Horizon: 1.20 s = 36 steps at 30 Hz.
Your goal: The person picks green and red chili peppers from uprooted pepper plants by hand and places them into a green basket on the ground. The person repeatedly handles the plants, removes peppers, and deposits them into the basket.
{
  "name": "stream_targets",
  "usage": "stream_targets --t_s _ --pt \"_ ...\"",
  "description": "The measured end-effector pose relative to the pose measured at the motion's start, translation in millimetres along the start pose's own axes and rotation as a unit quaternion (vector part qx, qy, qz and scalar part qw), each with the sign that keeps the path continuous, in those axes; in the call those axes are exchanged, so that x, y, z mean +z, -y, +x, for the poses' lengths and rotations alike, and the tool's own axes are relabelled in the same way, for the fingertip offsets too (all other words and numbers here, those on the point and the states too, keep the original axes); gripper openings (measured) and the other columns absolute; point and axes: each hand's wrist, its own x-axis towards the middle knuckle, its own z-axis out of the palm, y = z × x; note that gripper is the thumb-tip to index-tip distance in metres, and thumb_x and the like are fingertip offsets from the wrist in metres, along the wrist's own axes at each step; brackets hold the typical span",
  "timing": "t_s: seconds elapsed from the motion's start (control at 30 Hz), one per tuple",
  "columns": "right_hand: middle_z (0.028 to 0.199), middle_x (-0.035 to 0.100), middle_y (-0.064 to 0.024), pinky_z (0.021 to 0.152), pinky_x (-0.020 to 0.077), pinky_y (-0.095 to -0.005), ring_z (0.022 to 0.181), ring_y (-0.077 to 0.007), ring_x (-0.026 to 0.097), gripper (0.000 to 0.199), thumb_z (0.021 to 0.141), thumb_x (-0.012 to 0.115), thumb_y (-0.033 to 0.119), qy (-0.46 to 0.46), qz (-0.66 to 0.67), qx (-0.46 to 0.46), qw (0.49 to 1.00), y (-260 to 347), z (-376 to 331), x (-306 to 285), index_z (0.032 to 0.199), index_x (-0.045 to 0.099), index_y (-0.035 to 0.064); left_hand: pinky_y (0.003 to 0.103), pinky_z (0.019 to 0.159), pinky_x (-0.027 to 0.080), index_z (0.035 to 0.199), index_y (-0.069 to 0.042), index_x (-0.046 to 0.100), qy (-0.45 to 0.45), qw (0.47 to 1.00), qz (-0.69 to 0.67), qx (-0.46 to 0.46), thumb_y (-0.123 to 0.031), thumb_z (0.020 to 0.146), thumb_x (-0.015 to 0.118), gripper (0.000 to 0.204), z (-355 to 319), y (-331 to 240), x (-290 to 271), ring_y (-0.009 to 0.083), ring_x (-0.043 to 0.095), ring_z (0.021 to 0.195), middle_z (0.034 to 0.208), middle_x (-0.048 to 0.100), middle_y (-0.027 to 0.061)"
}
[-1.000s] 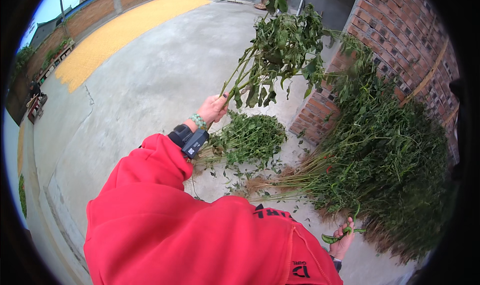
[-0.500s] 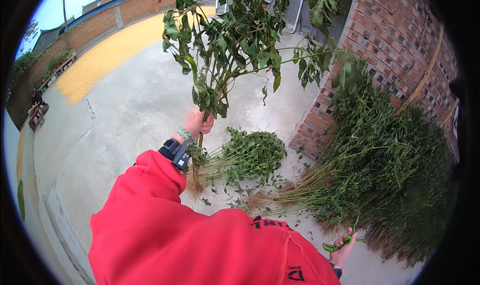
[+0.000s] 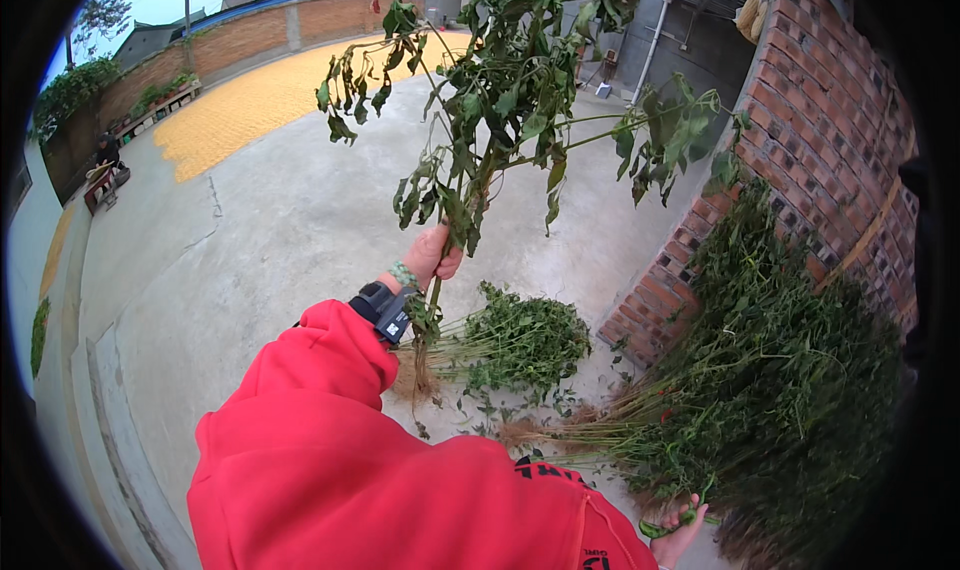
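Note:
My left hand is closed around the lower stem of an uprooted pepper plant, held upright in front of me. Its drooping green leaves spread above the fist, and the roots hang beside my wrist. Down at the lower right, my right hand is curled around a few long green peppers. That hand is close to the root ends of a big heap of pulled plants, where small spots of red show. A smaller bundle of plants lies on the ground beyond my left forearm.
A brick wall rises behind the heap on the right. Yellow grain is spread over the concrete yard at the far left. A person sits at the left edge. Fallen leaves lie around the bundles.
The view has tilted up and turned slightly left, so the yard, bundles and wall appear further right and lower. Both hands keep hold of the same things.

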Motion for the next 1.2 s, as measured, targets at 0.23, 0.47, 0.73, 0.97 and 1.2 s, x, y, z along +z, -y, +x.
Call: stream_targets --t_s 0.23,0.47,0.73,0.97,1.2 --pt "0.064 0.042 0.0055 0.039 0.0254 -0.0190 0.046 -0.0041 0.032 0.034 0.089 0.049 0.042 0.023 0.014 0.006 1.000 -2 3 -8 0.105 0.054 0.0115 0.022 0.057 0.039 0.086 -0.005 0.055 -0.042 0.982 0.150 0.109 -0.022 0.088 0.056 0.017 11 8 16 0.0050 0.045 0.065 0.073 0.051 -0.0032" --pt "0.065 0.044 0.0048 0.039 0.0259 -0.0184 0.045 -0.0041 0.034 0.033 0.090 0.047 0.041 0.005 0.017 0.012 1.000 -5 4 -18 0.104 0.053 0.0112 0.033 0.064 0.044 0.101 -0.002 0.050 -0.071 0.762 0.552 0.330 -0.003 0.082 0.053 0.020 15 26 28 0.0288 0.053 0.068 0.082 0.054 0.0123" --pt "0.065 0.044 0.0035 0.040 0.0276 -0.0190 0.046 -0.0048 0.035 0.034 0.090 0.048 0.041 0.010 0.004 0.037 0.999 -11 6 -23 0.102 0.054 0.0093 0.039 0.062 0.047 0.104 -0.005 0.049 -0.168 0.648 0.641 0.376 -0.007 0.074 0.060 0.032 3 31 50 0.0317 0.057 0.076 0.086 0.057 0.0136" --pt "0.066 0.045 0.0033 0.041 0.0272 -0.0194 0.046 -0.0052 0.035 0.034 0.091 0.047 0.039 0.015 -0.042 0.054 0.998 -17 -4 -19 0.104 0.054 0.0084 0.040 0.064 0.044 0.105 -0.004 0.047 -0.194 0.594 0.692 0.362 -0.013 0.075 0.062 0.035 22 29 43 0.0330 0.054 0.075 0.085 0.054 0.0143" --pt "0.066 0.049 0.0004 0.041 0.0303 -0.0197 0.046 -0.0066 0.040 0.035 0.090 0.049 0.036 -0.046 -0.084 0.037 0.995 -22 -40 -63 0.100 0.058 0.0034 0.050 0.099 0.027 0.140 -0.005 0.013 -0.081 0.509 0.839 0.174 -0.036 0.064 0.074 0.102 67 101 32 0.0402 0.033 0.121 0.133 0.033 0.0226"
